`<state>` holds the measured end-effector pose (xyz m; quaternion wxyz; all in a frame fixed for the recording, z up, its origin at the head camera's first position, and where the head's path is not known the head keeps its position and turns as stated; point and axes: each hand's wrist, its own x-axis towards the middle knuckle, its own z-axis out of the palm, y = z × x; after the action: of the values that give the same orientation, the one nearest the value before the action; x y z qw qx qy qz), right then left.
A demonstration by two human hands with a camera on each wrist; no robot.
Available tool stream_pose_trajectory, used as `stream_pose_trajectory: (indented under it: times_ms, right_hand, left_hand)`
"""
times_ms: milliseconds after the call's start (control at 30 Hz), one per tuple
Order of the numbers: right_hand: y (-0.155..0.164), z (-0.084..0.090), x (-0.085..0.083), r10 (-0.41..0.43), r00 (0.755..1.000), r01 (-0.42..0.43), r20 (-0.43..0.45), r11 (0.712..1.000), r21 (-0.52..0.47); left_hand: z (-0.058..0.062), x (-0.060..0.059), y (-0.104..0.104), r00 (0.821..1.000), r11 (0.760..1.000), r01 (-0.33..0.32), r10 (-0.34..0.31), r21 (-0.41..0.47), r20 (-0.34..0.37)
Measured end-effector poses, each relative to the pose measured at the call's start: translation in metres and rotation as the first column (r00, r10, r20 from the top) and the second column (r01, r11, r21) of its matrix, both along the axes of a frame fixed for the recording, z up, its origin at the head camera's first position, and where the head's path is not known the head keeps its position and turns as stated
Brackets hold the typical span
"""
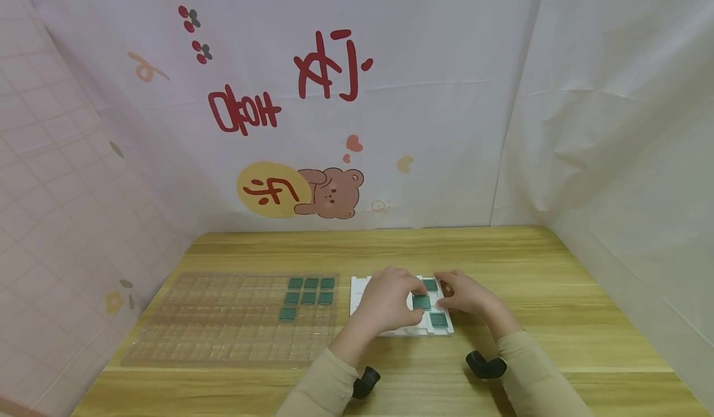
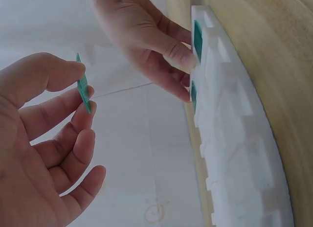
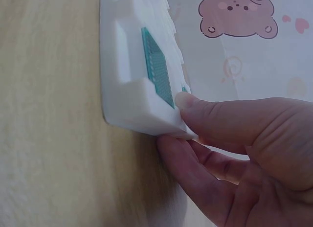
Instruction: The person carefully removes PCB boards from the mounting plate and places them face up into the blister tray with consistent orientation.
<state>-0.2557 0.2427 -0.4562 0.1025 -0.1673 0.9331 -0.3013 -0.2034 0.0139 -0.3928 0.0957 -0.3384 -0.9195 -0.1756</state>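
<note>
I see my left hand (image 2: 44, 139) pinching a small green board (image 2: 84, 90) by its edges, lifted just off the white foam tray (image 1: 362, 290) near the middle of the surface (image 1: 558, 293). My right hand (image 1: 465, 293) grips the tray's right edge, thumb on top. A clear tray (image 1: 223, 318) with more green boards lies to the left.

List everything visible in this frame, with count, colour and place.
Table: one, light wood, under everything.
Clear tray: one, transparent, table left.
Green chips in clear tray: seven, its right part.
Foam tray: one, white, table centre.
Green chips in foam tray: at least two, right side.
Held chip: one, green, pinched by left hand.
Backdrop: cloth with bear print, behind.
Left hand: over foam tray.
Right hand: gripping foam tray's edge.
</note>
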Motion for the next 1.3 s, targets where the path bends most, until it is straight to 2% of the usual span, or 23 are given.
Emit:
stream_pose_trajectory:
  times_ms: [400,633,900,1300]
  right_hand:
    - [-0.002,0.001,-0.001,-0.009,1.000,0.009,-0.007,1.000,-0.001]
    - [-0.002,-0.001,-0.001,-0.015,1.000,0.015,0.001,1.000,0.001]
    - [-0.003,0.001,0.001,-0.002,1.000,0.002,-0.018,1.000,0.024]
    - [-0.002,0.002,0.002,-0.020,1.000,0.020,0.006,1.000,0.017]
  left_hand:
    - [0.007,0.002,-0.015,0.999,0.999,-0.042,0.042,0.029,-0.012]
    - [0.009,0.004,-0.026,0.998,0.997,-0.055,0.055,0.058,0.008]
    - [0.009,0.004,-0.039,0.997,0.994,-0.080,0.079,0.070,0.014]
    - [0.004,0.004,-0.060,0.996,0.988,-0.090,0.087,0.127,0.028]
